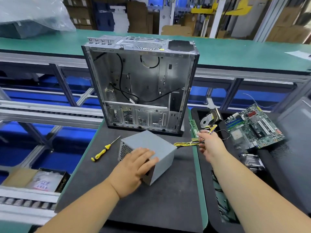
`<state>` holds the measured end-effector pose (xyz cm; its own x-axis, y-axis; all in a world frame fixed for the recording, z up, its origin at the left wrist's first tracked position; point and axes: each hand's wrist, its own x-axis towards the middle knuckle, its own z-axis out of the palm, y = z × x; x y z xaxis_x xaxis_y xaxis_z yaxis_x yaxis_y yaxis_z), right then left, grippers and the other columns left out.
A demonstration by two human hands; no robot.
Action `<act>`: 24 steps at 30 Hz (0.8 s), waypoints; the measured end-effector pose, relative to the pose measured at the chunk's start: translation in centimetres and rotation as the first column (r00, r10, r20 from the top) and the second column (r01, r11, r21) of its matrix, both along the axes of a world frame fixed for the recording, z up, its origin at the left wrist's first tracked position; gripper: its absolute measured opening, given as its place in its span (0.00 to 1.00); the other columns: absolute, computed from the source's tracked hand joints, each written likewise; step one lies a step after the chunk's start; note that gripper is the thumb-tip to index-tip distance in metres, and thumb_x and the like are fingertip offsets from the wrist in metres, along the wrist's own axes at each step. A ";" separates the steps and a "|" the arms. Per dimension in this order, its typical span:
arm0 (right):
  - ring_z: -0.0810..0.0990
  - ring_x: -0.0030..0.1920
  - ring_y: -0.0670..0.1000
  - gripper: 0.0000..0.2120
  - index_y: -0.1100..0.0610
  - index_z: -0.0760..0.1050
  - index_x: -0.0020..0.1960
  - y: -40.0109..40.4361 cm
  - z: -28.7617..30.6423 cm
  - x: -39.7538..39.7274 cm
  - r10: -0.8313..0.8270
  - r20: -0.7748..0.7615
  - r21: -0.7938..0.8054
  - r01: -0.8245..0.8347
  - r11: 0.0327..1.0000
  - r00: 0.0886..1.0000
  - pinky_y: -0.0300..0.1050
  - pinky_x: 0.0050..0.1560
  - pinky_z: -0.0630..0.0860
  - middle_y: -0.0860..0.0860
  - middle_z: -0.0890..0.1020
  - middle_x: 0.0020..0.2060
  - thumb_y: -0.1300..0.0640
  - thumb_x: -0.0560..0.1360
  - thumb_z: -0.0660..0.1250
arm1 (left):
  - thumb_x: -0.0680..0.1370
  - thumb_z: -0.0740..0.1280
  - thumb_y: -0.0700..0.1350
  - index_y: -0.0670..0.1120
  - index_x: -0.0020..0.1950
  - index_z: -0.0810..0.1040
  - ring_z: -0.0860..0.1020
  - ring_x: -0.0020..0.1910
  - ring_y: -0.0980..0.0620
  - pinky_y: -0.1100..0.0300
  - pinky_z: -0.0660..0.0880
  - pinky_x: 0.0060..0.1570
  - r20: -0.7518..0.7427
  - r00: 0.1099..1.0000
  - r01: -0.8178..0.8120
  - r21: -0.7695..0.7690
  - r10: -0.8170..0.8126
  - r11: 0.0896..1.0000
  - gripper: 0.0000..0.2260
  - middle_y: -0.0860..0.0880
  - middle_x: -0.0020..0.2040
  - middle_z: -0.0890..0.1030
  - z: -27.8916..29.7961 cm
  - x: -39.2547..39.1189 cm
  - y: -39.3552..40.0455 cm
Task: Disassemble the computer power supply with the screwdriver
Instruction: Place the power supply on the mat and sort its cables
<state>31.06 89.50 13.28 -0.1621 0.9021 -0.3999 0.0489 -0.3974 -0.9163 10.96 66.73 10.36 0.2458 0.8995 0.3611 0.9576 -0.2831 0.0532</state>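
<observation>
The grey metal power supply (156, 145) lies on the dark mat (168, 199) in front of me, its vented side facing left. My left hand (133, 169) rests flat on its top near corner, fingers straight. A bundle of yellow and black cables (183, 143) runs out of its right side. My right hand (208, 143) grips that bundle over the mat's right edge. A yellow-handled screwdriver (103, 150) lies on the mat to the left of the power supply, touched by neither hand.
An opened, gutted computer case (141, 81) stands upright behind the power supply. A dark bin (286, 174) at the right holds a motherboard (252, 126), a hard drive (209, 117) and other parts. A cardboard box (37, 179) sits at lower left beside roller rails.
</observation>
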 end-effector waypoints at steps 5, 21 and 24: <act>0.64 0.29 0.47 0.08 0.53 0.67 0.53 -0.2 -1.0 0.3 0.012 0.083 0.011 -0.013 1.000 0.996 0.40 0.29 0.59 0.50 0.70 0.33 0.62 0.78 0.63 | 0.54 0.73 0.40 0.44 0.71 0.66 0.69 0.69 0.45 0.46 0.61 0.73 -0.046 0.999 -0.022 -0.049 0.019 0.999 0.44 0.45 0.69 0.76 -1.1 -0.7 -0.7; 0.73 0.40 0.55 0.07 0.56 0.68 0.48 -1.1 -1.9 -1.0 0.055 0.446 0.195 -0.157 0.968 0.893 0.48 0.40 0.70 0.56 0.76 0.44 0.57 0.76 0.67 | 0.73 0.67 0.67 0.46 0.76 0.66 0.62 0.76 0.46 0.48 0.59 0.73 0.101 0.985 -0.123 -0.147 0.139 0.981 0.38 0.48 0.77 0.64 -2.4 -2.3 -3.7; 0.76 0.48 0.60 0.11 0.58 0.67 0.56 -1.0 -1.8 -1.0 0.100 0.685 0.184 -0.303 0.935 0.722 0.50 0.46 0.70 0.56 0.76 0.46 0.54 0.77 0.63 | 0.74 0.62 0.66 0.49 0.77 0.62 0.56 0.78 0.49 0.47 0.56 0.75 0.291 0.881 -0.330 -0.186 0.372 0.926 0.36 0.50 0.78 0.59 -1.7 -2.7 -3.7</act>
